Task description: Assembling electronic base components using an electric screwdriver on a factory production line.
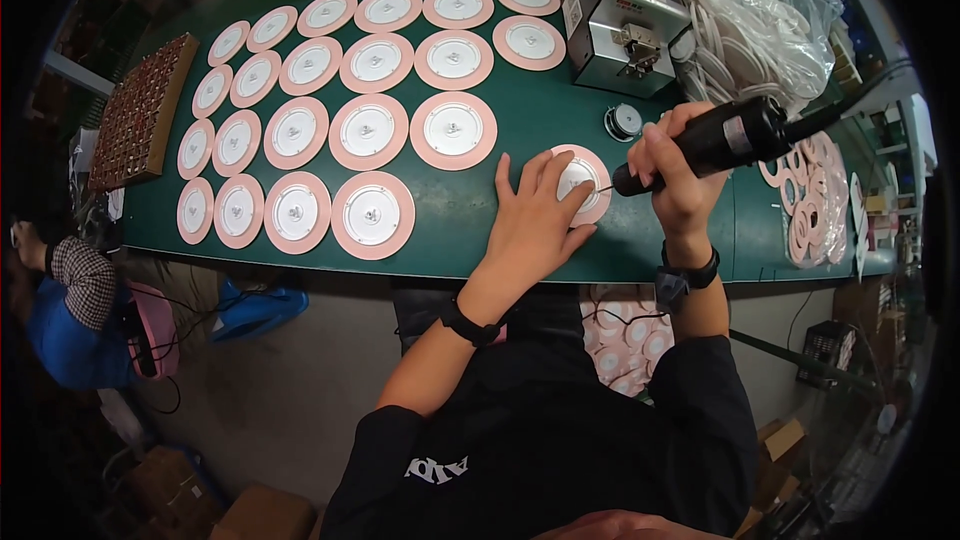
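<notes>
My right hand (680, 175) is wrapped round a black electric screwdriver (725, 145) with a cord at its rear. The driver is tilted nearly level, and its thin bit points left at a pink-rimmed white disc (600, 202) near the table's front edge. Over that disc lies my left hand (535, 220), fingers spread, fingertips pressing on its left part and hiding some of it. Whether the bit touches the disc, I cannot tell. Behind the driver's nose sits a small round silver-and-black part (622, 122).
Rows of finished-looking pink and white discs (370, 130) cover the green table (450, 220) at left. A metal machine (625, 20) stands at the back, beside a clear bag of white discs (750, 30). Pink rings (815, 200) lie right. A partitioned box (145, 110) and another person's arm (85, 280) are far left.
</notes>
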The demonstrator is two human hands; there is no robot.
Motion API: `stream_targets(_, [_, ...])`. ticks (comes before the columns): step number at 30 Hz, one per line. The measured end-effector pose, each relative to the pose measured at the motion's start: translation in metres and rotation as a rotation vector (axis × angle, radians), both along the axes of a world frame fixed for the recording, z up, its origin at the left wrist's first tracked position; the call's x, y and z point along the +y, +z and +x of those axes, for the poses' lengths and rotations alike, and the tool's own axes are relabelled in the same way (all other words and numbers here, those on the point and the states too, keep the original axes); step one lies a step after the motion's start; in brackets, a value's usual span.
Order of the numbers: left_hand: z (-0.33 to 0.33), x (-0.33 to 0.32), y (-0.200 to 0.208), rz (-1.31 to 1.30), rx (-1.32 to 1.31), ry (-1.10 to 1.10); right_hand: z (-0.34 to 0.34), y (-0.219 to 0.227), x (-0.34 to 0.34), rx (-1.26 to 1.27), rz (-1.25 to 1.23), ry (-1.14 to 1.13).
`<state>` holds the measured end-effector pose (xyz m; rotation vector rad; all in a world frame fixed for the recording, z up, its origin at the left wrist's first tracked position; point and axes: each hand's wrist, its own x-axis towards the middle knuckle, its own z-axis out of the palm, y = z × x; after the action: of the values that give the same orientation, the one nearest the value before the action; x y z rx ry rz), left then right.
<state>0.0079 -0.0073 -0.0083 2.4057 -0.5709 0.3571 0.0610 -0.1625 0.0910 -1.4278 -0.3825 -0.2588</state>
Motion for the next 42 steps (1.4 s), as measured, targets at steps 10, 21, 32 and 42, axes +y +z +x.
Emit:
stream_targets(10, [0.002, -0.028, -0.006, -0.026, -0.015, 0.089, 0.004, 0.001, -0.002, -0.012, 0.025, -0.034])
stream_targets(21, [0.002, -0.001, -0.002, 0.059, -0.031, -0.111, 0.137, 0.074, -0.027, -0.281, 0.081, -0.191])
stream_targets(32, [-0.004, 0.002, 0.002, -0.110, -0.059, -0.114, 0.060, 0.051, -0.027, -0.089, 0.129, 0.076])
stream_targets(42, [-0.004, -0.012, -0.007, -0.050, -0.048, -0.077, -0.015, 0.008, -0.031, -0.081, 0.017, 0.101])
